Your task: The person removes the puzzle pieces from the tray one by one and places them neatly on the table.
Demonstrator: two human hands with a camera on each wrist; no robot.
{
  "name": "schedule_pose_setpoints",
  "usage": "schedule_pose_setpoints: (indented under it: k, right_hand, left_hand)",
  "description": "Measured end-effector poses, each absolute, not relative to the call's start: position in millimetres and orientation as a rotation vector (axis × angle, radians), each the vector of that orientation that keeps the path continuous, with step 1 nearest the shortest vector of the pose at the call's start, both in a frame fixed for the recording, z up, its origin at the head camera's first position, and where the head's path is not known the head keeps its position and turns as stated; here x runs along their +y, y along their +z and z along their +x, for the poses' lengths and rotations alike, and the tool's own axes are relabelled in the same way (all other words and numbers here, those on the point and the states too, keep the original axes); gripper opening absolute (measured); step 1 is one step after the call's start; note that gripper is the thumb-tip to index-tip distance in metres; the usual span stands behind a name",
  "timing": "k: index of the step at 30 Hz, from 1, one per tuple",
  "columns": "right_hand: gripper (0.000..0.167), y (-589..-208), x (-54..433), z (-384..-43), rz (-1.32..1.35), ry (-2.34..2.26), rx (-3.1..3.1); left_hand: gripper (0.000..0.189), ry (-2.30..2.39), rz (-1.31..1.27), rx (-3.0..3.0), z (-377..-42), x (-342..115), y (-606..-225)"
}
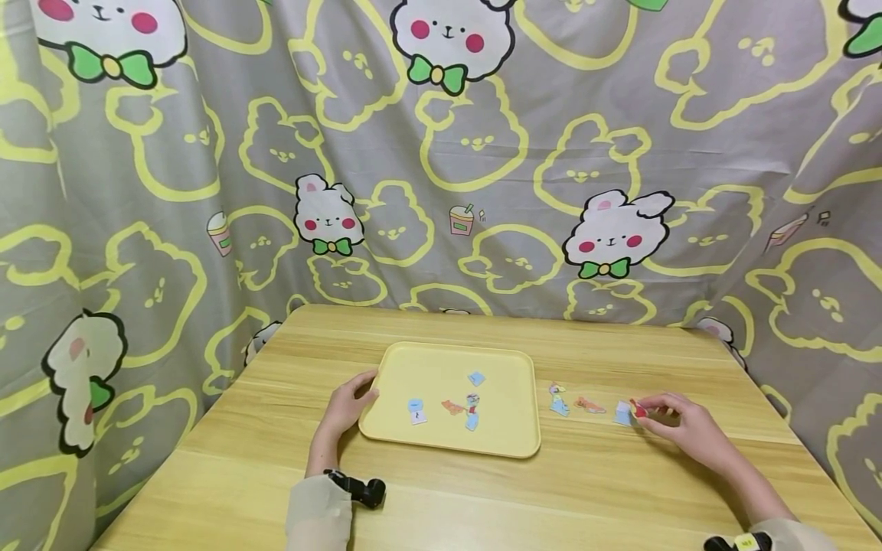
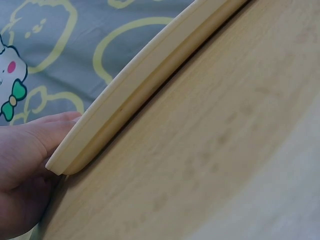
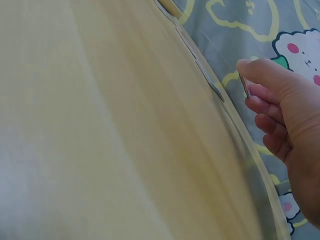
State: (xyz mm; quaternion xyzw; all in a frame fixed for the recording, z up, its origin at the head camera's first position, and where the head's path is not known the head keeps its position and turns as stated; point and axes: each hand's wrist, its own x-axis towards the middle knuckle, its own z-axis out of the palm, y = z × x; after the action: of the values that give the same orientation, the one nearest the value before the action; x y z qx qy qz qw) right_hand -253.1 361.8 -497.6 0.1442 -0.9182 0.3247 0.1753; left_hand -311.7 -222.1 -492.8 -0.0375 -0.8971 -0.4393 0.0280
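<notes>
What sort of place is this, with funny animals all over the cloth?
Probably a curtained-off play or craft corner: a patterned curtain hangs behind a wood-grain table, and a yellow tray holds little picture pieces.

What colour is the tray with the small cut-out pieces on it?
The tray is pale yellow; the head view shows it best.

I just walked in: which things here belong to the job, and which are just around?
In the job, apparently:
red cutout, pinched in the right hand
yellow tray, left hand at its edge
tray cutouts
table cutouts beside it

Just around:
patterned curtain
wrist cameras
</notes>
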Motion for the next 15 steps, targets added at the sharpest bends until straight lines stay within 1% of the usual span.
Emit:
schedule_pose_setpoints:
  k: [15]
  right_hand:
    - [0.023, -494.7, 375.9, -246.3, 0.383, 0.856, -2.598]
  left_hand:
    - [0.048, -1.352, -0.116, -2.771, -314.1, -222.3, -493.3]
